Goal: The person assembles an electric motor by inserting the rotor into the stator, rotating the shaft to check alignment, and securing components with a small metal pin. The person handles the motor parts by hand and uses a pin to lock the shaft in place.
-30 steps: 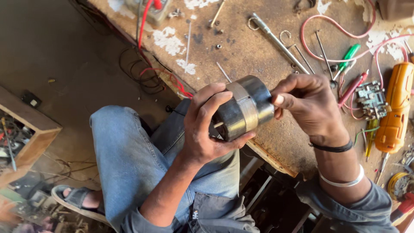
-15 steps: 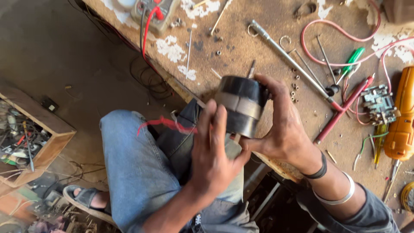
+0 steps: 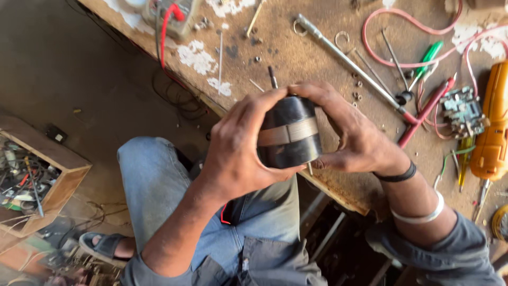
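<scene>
Head view: a wooden box (image 3: pixel 45 180) on the floor holds tangled wires and small tools. The black motor (image 3: pixel 290 132), tilted earlier, now stands with its shaft up, above the desk (image 3: pixel 296 53) edge. Left hand (image 3: pixel 238 148) and right hand (image 3: pixel 360 140) fingers wrap closed around it.

This is a small repair workshop for electrical gear. A worn, paint-splashed wooden workbench (image 3: pixel 317 58) is strewn with loose screws, a long steel socket wrench (image 3: pixel 349 63), a green-handled screwdriver (image 3: pixel 426 58), looping red wires (image 3: pixel 381 50), a bare grey circuit part (image 3: pixel 463 112) and an orange power tool (image 3: pixel 492 127). An open wooden box of scrap parts (image 3: pixel 37 180) sits on the dirty concrete floor (image 3: pixel 58 69).
</scene>
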